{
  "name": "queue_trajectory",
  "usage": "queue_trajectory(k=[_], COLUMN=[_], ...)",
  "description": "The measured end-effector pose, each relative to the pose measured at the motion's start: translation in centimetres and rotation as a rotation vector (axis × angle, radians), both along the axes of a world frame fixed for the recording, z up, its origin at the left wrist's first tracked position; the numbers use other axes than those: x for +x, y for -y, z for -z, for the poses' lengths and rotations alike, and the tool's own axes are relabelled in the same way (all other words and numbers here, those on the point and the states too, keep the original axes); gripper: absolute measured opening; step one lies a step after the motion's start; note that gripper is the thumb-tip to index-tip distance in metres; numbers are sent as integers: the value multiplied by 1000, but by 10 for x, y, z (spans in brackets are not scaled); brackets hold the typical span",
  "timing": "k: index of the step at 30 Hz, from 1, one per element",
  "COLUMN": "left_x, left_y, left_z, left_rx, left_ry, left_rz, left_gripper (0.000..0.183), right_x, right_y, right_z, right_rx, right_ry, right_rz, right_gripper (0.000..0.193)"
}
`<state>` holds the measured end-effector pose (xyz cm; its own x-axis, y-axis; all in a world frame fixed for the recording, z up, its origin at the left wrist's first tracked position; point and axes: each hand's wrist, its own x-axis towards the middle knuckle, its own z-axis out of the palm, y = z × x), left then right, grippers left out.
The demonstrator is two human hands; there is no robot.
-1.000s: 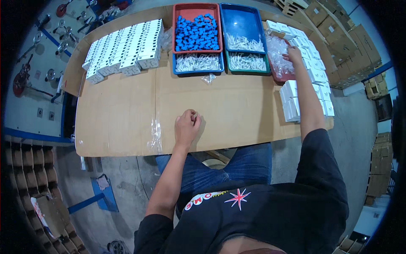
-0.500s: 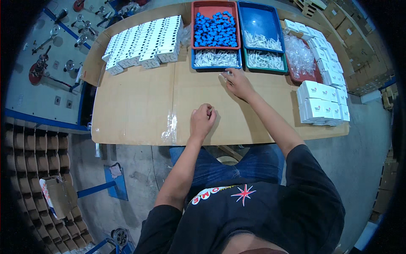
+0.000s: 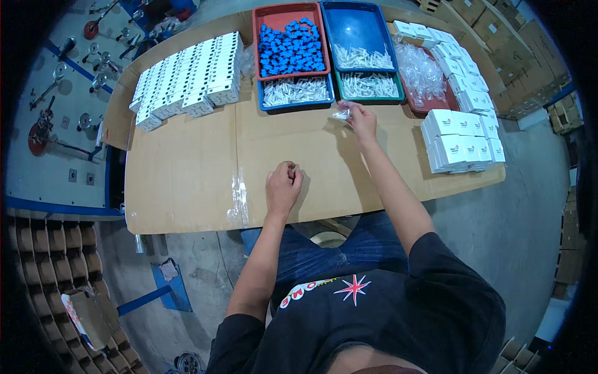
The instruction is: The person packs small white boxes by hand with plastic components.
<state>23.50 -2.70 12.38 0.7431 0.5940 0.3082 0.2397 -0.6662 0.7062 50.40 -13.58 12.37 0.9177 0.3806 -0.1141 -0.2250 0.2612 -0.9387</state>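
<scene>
My right hand point(image 3: 363, 123) is closed in a pinch on a small clear, shiny plastic piece point(image 3: 341, 115), just in front of the green tray point(image 3: 371, 100); its exact kind is too small to tell. Nearer to me, my left hand point(image 3: 283, 188) hovers at or rests on the cardboard tabletop point(image 3: 187, 181), fingers curled in. Whatever they may hold is hidden. Small white tube-like pieces point(image 3: 296, 91) fill the lower blue tray point(image 3: 296, 108), and more lie in the green tray. Above these, a red tray point(image 3: 256, 37) holds many blue parts point(image 3: 291, 48).
Rows of white boxes point(image 3: 187, 78) stand at the left; more white boxes point(image 3: 462, 142) are stacked at the right. Crumpled clear plastic point(image 3: 418, 71) fills a dark red tray point(image 3: 445, 100). An upper blue tray point(image 3: 355, 25) has white pieces at its near end. Cardboard walls edge the table.
My right hand has shifted right along the trays' front, and the clear plastic piece now shows plainly in its fingers. My left hand stays curled. The whole view has turned slightly.
</scene>
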Motion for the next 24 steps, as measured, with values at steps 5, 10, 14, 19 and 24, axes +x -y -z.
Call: queue_trajectory(k=[5,10,14,19,24], left_x=[4,3,2,7,-4], left_y=[4,2,0,4,-1], left_z=[-4,-2,0,-1,1], left_rx=[-19,-21,-13,-33,-17], left_ry=[-36,-22,-32,15,6], left_rz=[-7,1,-10,12,-36], left_gripper=[16,17,17,17,15], right_x=[37,85,127,216,250], right_y=[45,66,59,44,-2], right_z=[-20,-47,-67,-91,-125], right_rx=[53,-3,-17,-372,-884], right_ry=[-8,17,-7,-191,-42], right_rz=[18,31,-23,-144,-346], right_gripper=[23,24,31,62,40])
